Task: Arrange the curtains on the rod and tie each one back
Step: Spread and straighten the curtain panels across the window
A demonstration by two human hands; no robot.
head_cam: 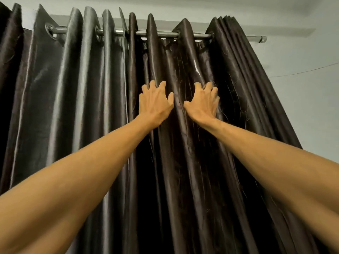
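Dark brown satin curtains hang by eyelets from a metal rod [165,34] near the ceiling. The left curtain [73,98] spreads in wide shiny folds. The right curtain [211,153] hangs in tighter pleats, bunched at the rod's right end. Both my arms reach up to the right curtain's middle folds. My left hand [156,103] rests on a fold with its fingertips bent into the cloth. My right hand [203,103] lies a fold to the right, fingertips also dug into the fabric. A raised pleat runs between the two thumbs.
A pale wall [302,88] shows to the right of the curtains, with a thin wire [302,71] running across it. The rod's end cap [262,39] sticks out past the bunched pleats. The ceiling is just above the rod.
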